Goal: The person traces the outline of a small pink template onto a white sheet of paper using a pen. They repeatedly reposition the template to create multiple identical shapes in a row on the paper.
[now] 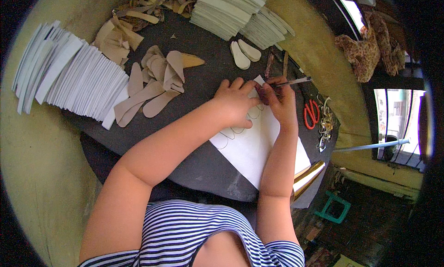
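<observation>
A white sheet (247, 161) lies slantwise on the dark table in front of me, with rounded outlines drawn in thin line along its left part. My left hand (235, 104) rests on the sheet with its fingers spread. My right hand (282, 100) grips a pen (299, 80) near the sheet's far end, its point hidden behind the fingers. Between the two hands, a small dark reddish piece (264, 94) shows against the paper; its full shape is covered. Beyond the hands lie two pale sole-shaped pieces (241, 56).
Stacked white strips (83, 73) stand at left, with more stacks (226, 12) at the back. Brown sole-shaped cutouts (159, 77) lie loose beside the left stack. Red-handled scissors (311, 114) and scraps (326, 123) sit at right, and a gold roll (307, 178) lies near the right edge.
</observation>
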